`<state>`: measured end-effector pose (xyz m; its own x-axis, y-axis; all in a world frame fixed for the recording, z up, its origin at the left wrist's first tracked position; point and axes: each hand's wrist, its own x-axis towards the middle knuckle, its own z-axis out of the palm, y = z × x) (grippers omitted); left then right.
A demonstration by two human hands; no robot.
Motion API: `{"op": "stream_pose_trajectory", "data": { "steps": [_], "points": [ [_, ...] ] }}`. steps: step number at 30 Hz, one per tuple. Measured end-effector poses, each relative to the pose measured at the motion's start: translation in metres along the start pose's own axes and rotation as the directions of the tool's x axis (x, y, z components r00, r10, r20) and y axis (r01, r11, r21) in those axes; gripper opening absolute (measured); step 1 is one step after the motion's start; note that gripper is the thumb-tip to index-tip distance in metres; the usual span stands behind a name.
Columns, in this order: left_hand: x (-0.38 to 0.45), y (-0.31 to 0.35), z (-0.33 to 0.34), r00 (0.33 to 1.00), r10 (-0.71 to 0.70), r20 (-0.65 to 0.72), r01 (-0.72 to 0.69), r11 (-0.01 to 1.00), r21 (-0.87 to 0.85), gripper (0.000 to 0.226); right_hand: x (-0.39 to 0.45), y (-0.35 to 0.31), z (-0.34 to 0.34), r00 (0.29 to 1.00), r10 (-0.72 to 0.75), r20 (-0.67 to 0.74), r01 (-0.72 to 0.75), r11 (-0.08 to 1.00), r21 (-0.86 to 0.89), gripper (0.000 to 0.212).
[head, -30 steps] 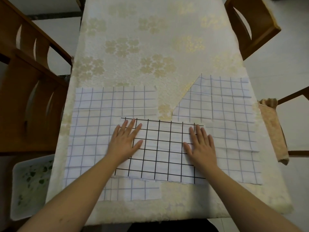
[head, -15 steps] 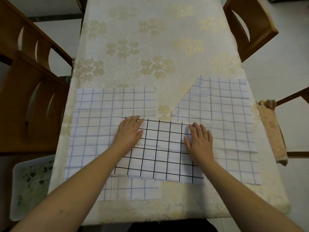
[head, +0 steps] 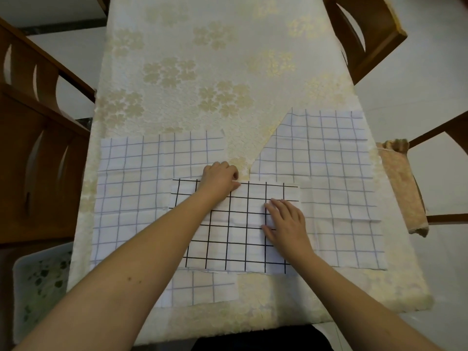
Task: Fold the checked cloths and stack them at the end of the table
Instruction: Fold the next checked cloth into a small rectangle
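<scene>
Left hand [head: 220, 179] pinches the black-check cloth [head: 235, 229] top edge, mid-frame; right hand [head: 286, 224] flat on it. No cloth stacked yet.

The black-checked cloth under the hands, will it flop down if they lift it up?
Probably floppy: the black-checked cloth lies thin and flat, with soft creases. It likely weighs little, since the left hand pinches its far edge with fingertips only. It may slide, as it rests on the pale checked cloths.

On the table [head: 228, 59] three cloths overlap: the middle cloth [head: 235, 239] lies on top, between the left cloth [head: 136, 188] and the right cloth [head: 336, 173]. Chairs [head: 38, 148] stand at both sides; a tray [head: 38, 287] sits lower left.
</scene>
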<state>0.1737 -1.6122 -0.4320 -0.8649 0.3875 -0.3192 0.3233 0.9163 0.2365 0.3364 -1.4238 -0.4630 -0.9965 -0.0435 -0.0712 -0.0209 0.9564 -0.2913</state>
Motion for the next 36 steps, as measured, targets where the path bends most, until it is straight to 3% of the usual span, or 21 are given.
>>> {"op": "stream_pose_trajectory", "data": {
  "steps": [3, 7, 13, 20, 26, 29, 33, 36],
  "points": [
    [0.008, 0.007, -0.006, 0.998, -0.002, 0.058, 0.003, 1.0, -0.012, 0.021, -0.003, 0.0, 0.001, 0.999, 0.028, -0.019, -0.027, 0.999, 0.024, 0.059],
    [0.006, 0.007, -0.011, 0.991, 0.037, 0.131, -0.011, 0.981, -0.193, 0.011, -0.004, 0.002, -0.002, 0.999, 0.033, -0.032, -0.031, 0.999, 0.043, 0.055],
    [-0.01, -0.002, -0.024, 0.994, -0.039, 0.1, 0.074, 0.925, -0.374, 0.008, 0.001, -0.002, -0.008, 0.998, 0.04, -0.058, -0.036, 0.997, 0.071, 0.051],
    [-0.034, -0.026, -0.033, 0.952, -0.303, 0.053, 0.269, 0.737, -0.62, 0.008, 0.006, -0.015, -0.017, 0.998, 0.043, -0.056, -0.036, 0.991, 0.126, 0.047],
    [-0.064, -0.059, -0.029, 0.792, -0.61, 0.029, 0.368, 0.439, -0.819, 0.015, 0.005, -0.028, -0.024, 0.985, 0.149, -0.087, -0.124, 0.962, 0.243, 0.04],
    [-0.082, -0.075, -0.026, 0.749, -0.662, 0.016, 0.359, 0.386, -0.85, 0.016, -0.001, -0.039, -0.028, 0.972, 0.235, -0.007, -0.219, 0.913, 0.345, 0.036],
    [-0.104, -0.091, -0.026, 0.782, -0.623, 0.013, 0.329, 0.395, -0.858, 0.017, -0.016, -0.064, -0.025, 0.929, 0.305, 0.208, -0.368, 0.811, 0.455, 0.036],
    [-0.117, -0.098, -0.026, 0.8, -0.599, 0.004, 0.33, 0.436, -0.837, 0.019, -0.026, -0.079, -0.019, 0.896, 0.357, 0.263, -0.443, 0.757, 0.48, 0.037]
  ]
}}
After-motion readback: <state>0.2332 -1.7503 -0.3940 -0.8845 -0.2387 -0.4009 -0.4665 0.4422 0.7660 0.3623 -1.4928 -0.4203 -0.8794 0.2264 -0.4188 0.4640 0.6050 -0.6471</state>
